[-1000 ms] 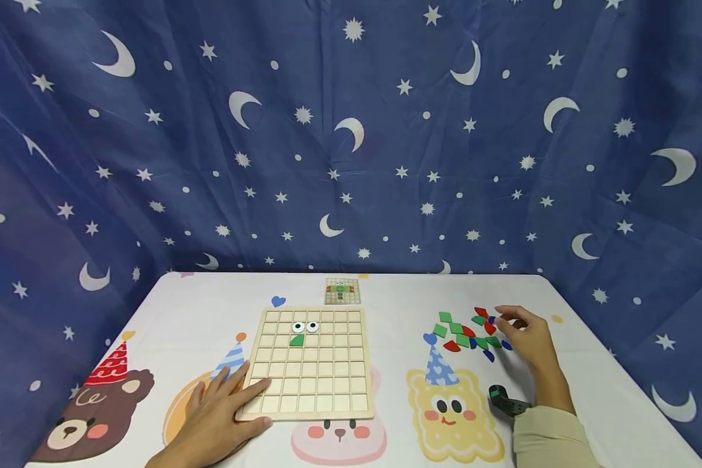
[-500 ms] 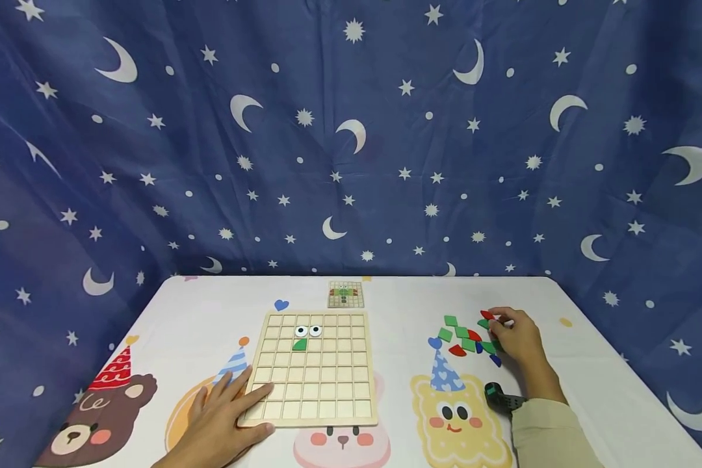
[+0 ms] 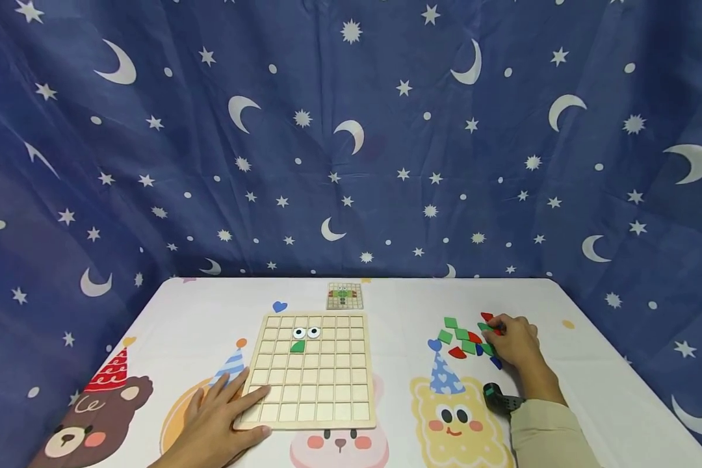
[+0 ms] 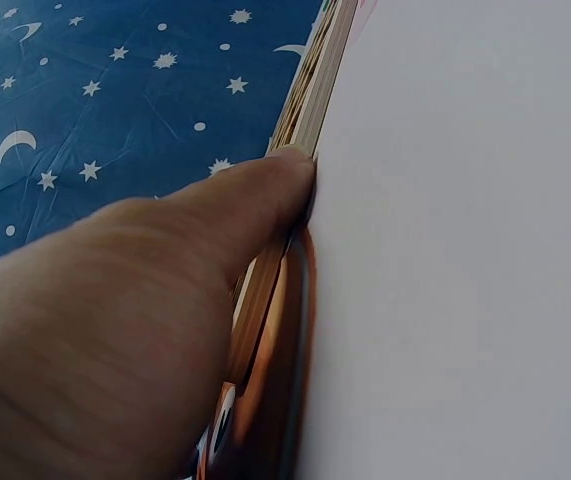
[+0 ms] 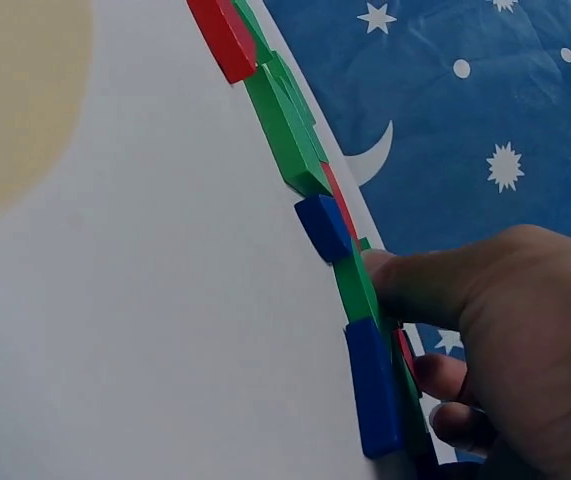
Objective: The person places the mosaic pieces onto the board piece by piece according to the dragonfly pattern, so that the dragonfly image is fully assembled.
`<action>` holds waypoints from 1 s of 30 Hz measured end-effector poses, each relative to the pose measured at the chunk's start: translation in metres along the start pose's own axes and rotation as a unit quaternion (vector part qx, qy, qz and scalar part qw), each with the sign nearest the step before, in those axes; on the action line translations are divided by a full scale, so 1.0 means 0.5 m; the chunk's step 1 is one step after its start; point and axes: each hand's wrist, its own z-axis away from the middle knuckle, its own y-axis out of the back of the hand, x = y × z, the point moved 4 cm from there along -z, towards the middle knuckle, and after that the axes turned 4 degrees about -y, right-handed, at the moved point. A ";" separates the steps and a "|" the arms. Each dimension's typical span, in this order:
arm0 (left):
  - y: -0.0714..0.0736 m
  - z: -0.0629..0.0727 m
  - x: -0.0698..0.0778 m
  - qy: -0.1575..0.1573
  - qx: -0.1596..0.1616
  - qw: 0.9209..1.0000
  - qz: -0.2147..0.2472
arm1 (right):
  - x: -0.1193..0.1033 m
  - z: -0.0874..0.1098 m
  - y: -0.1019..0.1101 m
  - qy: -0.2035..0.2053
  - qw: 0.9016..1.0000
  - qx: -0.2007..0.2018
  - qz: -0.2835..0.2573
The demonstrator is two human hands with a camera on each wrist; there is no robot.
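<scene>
My left hand (image 3: 216,416) lies with fingers spread on the lower left corner of a wooden grid board (image 3: 310,374); its thumb (image 4: 255,190) presses the board's edge. Two round eye pieces (image 3: 307,333) sit in the board's upper cells, with a green quarter-round piece (image 3: 298,347) below them. At the right, my right hand (image 3: 517,344) reaches into a scatter of red, green and blue pieces, fingers bent. In the right wrist view, the thumb touches a green piece (image 5: 356,285), and a red piece (image 5: 406,358) shows beside the fingertips. I cannot tell whether it grips one.
Behind the board lies a small pattern card (image 3: 345,296). Several green square pieces (image 3: 450,322) and a red quarter-round piece (image 3: 457,353) lie left of the right hand. A black wrist device (image 3: 501,398) is at the right wrist. A blue star-and-moon curtain (image 3: 351,143) stands behind the table.
My right hand has moved left and lower over the pieces, its fingertips now among the red and green ones. The left hand stays on the board.
</scene>
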 end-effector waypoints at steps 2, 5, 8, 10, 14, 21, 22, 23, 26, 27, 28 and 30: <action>-0.005 0.002 0.001 0.002 -0.001 1.000 0.004 | 0.000 0.003 0.000 0.002 1.000 -0.006 0.009; -0.012 0.007 -0.002 0.008 -0.007 1.000 0.008 | 0.000 0.010 -0.004 0.007 0.999 -0.024 0.023; -0.015 0.011 -0.004 0.014 -0.009 1.000 0.010 | -0.001 0.015 -0.009 0.010 0.999 -0.034 0.031; -0.012 0.009 -0.005 0.014 -0.008 1.000 0.008 | -0.004 0.015 -0.006 0.010 0.999 -0.029 0.021; -0.005 0.003 -0.001 0.012 -0.009 1.000 0.004 | -0.026 0.013 0.014 0.027 0.999 0.011 -0.025; -0.008 0.000 -0.005 0.014 -0.014 1.000 0.009 | -0.077 0.031 0.062 0.072 0.990 0.084 -0.090; -0.009 -0.001 -0.005 0.013 -0.012 1.000 0.010 | -0.086 0.035 0.070 0.082 0.988 0.092 -0.093; -0.009 -0.001 -0.005 0.013 -0.011 1.000 0.010 | -0.095 0.038 0.079 0.096 0.985 0.101 -0.097; -0.008 -0.004 -0.005 0.013 -0.004 1.000 0.011 | -0.129 0.055 0.109 0.137 0.975 0.131 -0.116; -0.007 -0.004 -0.006 0.014 -0.004 1.000 0.010 | -0.142 0.064 0.118 0.148 0.972 0.141 -0.120; -0.008 -0.004 -0.006 0.016 -0.008 1.000 0.009 | -0.157 0.074 0.126 0.160 0.968 0.147 -0.129; -0.012 -0.002 -0.009 0.021 -0.010 1.000 0.006 | -0.185 0.097 0.137 0.188 0.959 0.157 -0.146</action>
